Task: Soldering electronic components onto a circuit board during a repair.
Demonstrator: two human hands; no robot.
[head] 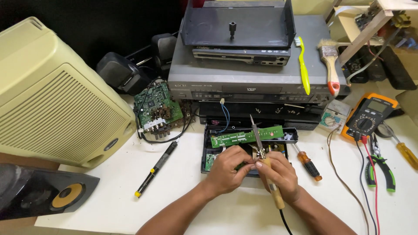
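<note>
A white bench (244,209) stands crowded with stacked disc players (244,74), a cream speaker (52,100) and a multimeter (370,115). The right hand (281,172) grips a soldering iron (263,159), tip up, above the long green circuit board (244,137). The left hand's (228,167) fingers pinch something hidden beside it.

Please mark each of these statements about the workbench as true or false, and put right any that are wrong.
1. The right hand holds a soldering iron with a wooden handle. True.
2. The yellow toothbrush lies on the white table. False: it lies on top of the grey disc player.
3. An orange multimeter sits right of the hands. True.
4. The green-handled pliers are in the left hand. False: they lie on the table.
5. The paintbrush has a blue handle. False: pale wood with a red tip.
</note>
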